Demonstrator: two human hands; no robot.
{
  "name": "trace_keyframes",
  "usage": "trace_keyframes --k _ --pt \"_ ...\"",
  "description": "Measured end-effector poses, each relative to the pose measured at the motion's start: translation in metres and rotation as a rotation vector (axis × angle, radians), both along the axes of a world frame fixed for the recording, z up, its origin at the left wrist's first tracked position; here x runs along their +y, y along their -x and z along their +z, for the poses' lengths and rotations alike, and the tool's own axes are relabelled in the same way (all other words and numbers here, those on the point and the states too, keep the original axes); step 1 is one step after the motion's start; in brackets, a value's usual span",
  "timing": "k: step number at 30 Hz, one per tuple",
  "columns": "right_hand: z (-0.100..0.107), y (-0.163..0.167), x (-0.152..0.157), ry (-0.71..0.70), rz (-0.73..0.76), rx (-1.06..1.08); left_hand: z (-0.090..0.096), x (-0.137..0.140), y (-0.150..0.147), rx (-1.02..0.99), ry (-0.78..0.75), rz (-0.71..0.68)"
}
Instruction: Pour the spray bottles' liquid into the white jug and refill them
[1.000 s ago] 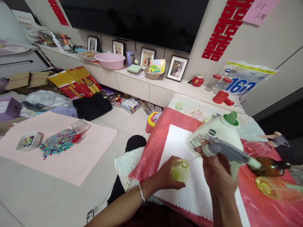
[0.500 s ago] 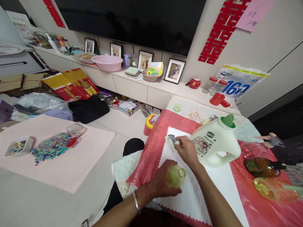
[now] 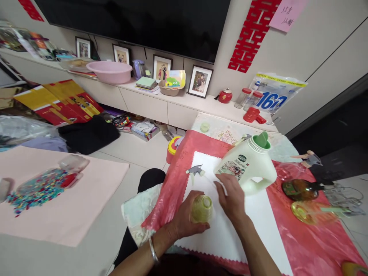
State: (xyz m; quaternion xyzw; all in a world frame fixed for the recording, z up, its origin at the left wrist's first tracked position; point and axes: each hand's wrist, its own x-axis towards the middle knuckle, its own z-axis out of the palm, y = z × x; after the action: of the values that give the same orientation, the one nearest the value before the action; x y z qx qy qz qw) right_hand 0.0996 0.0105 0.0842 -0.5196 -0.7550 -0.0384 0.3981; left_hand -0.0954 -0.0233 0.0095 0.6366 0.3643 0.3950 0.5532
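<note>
My left hand (image 3: 188,218) is wrapped round a translucent yellow-green bottle (image 3: 201,210), whose uncapped neck points up toward me. A grey and white spray head (image 3: 196,170) lies on the white scalloped mat (image 3: 211,165), beyond the bottle. My right hand (image 3: 230,195) is just to the right of it, thumb and fingers apart, with nothing seen in them. A thin pale tube seems to run from the spray head toward that hand. Right beside the hand stands a large pale green jug (image 3: 247,163) with a green spout (image 3: 261,140) in its open mouth.
A brown bottle (image 3: 300,189) and a yellow bottle (image 3: 304,212) lie on the red cloth (image 3: 280,218) at right. A small cup (image 3: 205,127) stands at the far edge. Left, colourful small pieces (image 3: 37,189) cover part of a pink sheet (image 3: 94,199). A stool (image 3: 172,149) stands beyond.
My right hand has let go of the spray head, which now lies on the mat, and has drawn back from it beside the jug. My left hand still holds the bottle. The view has turned right.
</note>
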Motion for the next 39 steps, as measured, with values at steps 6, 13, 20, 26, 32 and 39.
trace_keyframes --k 6,13,20,26,32,39 --pt "0.044 -0.08 -0.032 -0.247 -0.413 0.383 0.014 0.017 -0.009 0.014 -0.059 0.081" --pt "0.016 -0.135 -0.008 0.242 -0.332 0.715 0.0 0.03 -0.031 -0.005 -0.071 0.084" --pt "-0.01 -0.142 0.018 0.34 -0.319 0.826 -0.008 0.028 -0.032 -0.007 -0.085 0.089" --pt "-0.01 -0.135 0.027 0.254 -0.442 0.919 -0.007 0.029 -0.031 -0.009 -0.071 0.084" --pt "0.029 -0.125 0.005 0.171 -0.545 1.075 -0.012 0.03 -0.032 -0.029 -0.078 0.083" --pt "0.095 -0.13 -0.053 0.264 -0.821 0.981 -0.017 0.03 -0.034 0.017 -0.119 0.096"
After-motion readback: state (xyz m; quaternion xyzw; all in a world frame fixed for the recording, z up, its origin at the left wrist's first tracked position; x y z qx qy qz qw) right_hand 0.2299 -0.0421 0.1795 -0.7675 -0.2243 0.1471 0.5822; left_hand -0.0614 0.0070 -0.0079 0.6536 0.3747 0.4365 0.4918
